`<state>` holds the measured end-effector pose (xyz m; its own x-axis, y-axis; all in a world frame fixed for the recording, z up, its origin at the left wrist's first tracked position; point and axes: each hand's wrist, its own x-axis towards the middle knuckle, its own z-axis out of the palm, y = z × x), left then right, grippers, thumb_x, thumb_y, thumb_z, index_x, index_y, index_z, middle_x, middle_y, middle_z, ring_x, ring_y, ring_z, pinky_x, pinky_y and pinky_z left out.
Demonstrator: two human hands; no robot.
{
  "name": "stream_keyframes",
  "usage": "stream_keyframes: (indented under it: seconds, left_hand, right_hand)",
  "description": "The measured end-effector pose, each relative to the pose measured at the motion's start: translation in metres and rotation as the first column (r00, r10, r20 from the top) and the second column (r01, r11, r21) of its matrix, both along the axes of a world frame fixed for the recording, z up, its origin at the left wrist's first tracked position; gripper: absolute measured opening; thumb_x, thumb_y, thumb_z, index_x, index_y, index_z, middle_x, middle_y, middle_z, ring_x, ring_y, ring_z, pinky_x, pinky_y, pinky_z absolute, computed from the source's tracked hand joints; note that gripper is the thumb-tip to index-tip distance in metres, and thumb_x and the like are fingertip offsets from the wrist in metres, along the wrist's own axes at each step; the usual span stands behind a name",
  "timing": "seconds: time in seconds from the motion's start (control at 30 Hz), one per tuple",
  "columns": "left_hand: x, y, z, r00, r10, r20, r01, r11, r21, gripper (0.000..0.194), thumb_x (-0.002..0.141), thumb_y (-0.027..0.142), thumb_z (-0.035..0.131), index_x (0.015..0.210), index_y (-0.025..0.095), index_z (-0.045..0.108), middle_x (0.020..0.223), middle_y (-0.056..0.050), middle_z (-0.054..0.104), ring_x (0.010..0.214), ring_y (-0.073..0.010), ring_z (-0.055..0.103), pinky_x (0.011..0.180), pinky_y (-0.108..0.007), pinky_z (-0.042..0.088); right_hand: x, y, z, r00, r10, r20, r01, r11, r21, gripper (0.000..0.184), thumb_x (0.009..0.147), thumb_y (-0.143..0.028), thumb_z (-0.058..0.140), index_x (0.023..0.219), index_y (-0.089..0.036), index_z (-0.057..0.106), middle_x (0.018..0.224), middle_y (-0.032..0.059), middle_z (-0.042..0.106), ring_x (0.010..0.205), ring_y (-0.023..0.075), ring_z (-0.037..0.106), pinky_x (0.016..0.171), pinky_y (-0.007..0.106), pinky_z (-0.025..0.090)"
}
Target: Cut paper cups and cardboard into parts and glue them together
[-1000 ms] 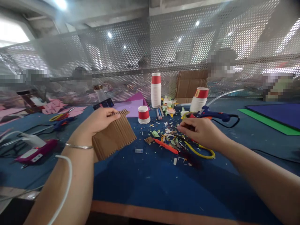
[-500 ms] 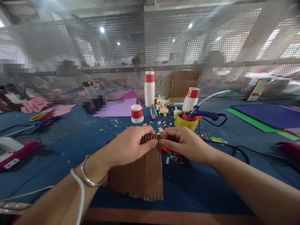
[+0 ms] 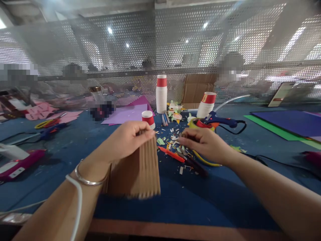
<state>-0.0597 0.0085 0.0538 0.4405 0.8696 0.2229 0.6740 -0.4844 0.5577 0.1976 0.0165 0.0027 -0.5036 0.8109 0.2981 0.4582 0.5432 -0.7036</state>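
My left hand point(image 3: 125, 140) is closed on the top edge of a brown corrugated cardboard sheet point(image 3: 140, 170), which hangs upright above the blue table point(image 3: 175, 204). My right hand point(image 3: 204, 144) reaches forward over a litter of paper scraps point(image 3: 173, 137), with its fingers bent just above scissors with yellow handles point(image 3: 200, 160) and a red pen point(image 3: 171, 154). I cannot make out anything in the right hand's fingers. A silver bangle point(image 3: 86, 179) and a white cable point(image 3: 77, 197) lie on my left wrist.
Red-and-white paper cups stand beyond: a small one point(image 3: 148, 119), a tall stack point(image 3: 161, 94) and a leaning stack point(image 3: 207, 104). A blue glue gun point(image 3: 222, 121) rests on a yellow tape roll point(image 3: 198, 124). Purple paper point(image 3: 125, 115), a pink device point(image 3: 17, 164) and a perforated metal screen point(image 3: 160, 50) surround them.
My right hand has let go of the cardboard's top edge and moved forward to the scissors and scraps. My left hand keeps the sheet, now shifted left and turned more edge-on.
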Motion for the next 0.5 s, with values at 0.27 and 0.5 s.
stream_keyframes:
  seconds: [0.27,0.5]
  left_hand:
    - [-0.017,0.009,0.003,0.975,0.219,-0.049,-0.191,0.926,0.327,0.030,0.092,0.040,0.053,0.076,0.019,0.066,0.064,0.000,0.062,0.059,-0.0138,0.053,0.054,-0.027,0.035]
    - [-0.008,0.011,-0.007,0.987,0.141,-0.076,-0.122,0.968,0.219,0.036,0.095,0.045,0.050,0.071,0.020,0.059,0.060,0.002,0.053,0.055,-0.0126,0.046,0.053,-0.028,0.032]
  right_hand:
    - [0.002,0.021,-0.018,0.952,-0.300,0.058,0.289,0.946,0.147,0.025,0.090,-0.029,0.055,0.106,-0.017,0.069,0.084,0.0044,0.070,0.070,0.0159,0.059,0.063,0.028,0.043]
    - [-0.008,0.006,-0.013,0.978,-0.208,0.005,0.206,0.971,0.119,0.027,0.094,-0.038,0.053,0.085,-0.018,0.068,0.077,0.0029,0.067,0.069,0.0150,0.057,0.062,0.028,0.042]
